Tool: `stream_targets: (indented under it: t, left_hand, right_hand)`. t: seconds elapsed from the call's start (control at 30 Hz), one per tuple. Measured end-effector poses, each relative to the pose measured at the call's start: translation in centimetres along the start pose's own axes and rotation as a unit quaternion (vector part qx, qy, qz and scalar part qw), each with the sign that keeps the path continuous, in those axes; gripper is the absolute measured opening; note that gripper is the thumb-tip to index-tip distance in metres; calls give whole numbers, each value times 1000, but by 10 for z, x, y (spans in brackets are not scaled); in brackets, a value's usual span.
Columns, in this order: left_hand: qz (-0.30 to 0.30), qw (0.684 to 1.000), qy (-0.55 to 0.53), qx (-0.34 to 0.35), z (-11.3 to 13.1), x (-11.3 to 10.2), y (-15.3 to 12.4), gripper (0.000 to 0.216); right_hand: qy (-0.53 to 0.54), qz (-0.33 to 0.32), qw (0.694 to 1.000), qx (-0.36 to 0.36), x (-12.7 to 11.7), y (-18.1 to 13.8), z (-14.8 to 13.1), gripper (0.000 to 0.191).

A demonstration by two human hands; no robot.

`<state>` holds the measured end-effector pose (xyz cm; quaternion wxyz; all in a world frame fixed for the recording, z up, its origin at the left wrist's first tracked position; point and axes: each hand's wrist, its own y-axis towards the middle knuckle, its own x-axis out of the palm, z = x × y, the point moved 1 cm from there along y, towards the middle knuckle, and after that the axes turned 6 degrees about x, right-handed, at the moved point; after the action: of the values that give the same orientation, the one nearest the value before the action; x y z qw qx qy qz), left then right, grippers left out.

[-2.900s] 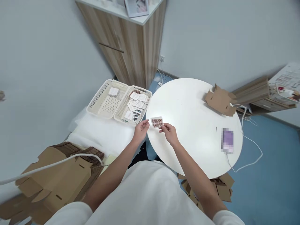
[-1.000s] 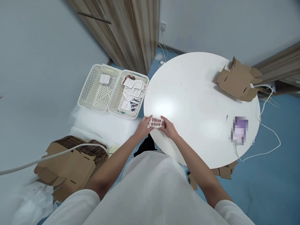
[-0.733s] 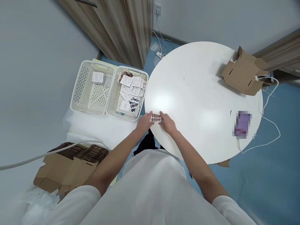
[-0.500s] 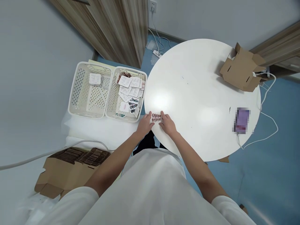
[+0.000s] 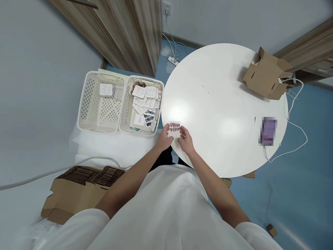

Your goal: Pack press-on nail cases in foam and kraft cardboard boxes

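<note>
A small card of press-on nails [image 5: 174, 127], with two rows of shiny pinkish-brown nails, is at the near left edge of the round white table [image 5: 208, 114]. My left hand [image 5: 163, 139] has its curled fingers at the card's left edge, with the thumb below. On the opposite edge are the bent fingers of my right hand [image 5: 186, 141], its thumb also lower down and apart from the left one. The card sits between both sets of fingertips. Whether it rests on the tabletop or is slightly raised, I cannot tell.
Left of the table stand two white baskets, one [image 5: 122, 118] with several printed cards and nail sets, the other [image 5: 82, 107] with a small stack. A cardboard box [image 5: 267, 74] and a blurred purple object [image 5: 269, 132] with a cable are on the right. Another carton [image 5: 70, 198] holds folded brown cardboard.
The card has shifted slightly away from me. My thumbs have come off its lower corners and sit below it, while the fingers stay at its sides. The view has moved a little.
</note>
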<state>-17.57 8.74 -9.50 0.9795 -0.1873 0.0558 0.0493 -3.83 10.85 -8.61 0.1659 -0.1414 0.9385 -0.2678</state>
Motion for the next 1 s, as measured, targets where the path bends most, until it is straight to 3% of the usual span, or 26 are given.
stream_targets:
  t: [0.27,0.67,0.83,1.0]
  left_hand:
    - [0,1000,6,24,-4,-3,24,79]
    - [17,999,14,39,5,-4,20,76]
    - [39,999,4,37,8,-1,-1,73]
    - [89,996,4,29,8,-6,-45,67]
  right_hand:
    - [-5,16,1000,-18,0,23,-3,67]
    - [-16,23,999,-27,-2,18,-7,60]
    - [-13,4,1000,-24,-17,-5,-3,52]
    - [4,-39,999,-4,-37,-42,15,43]
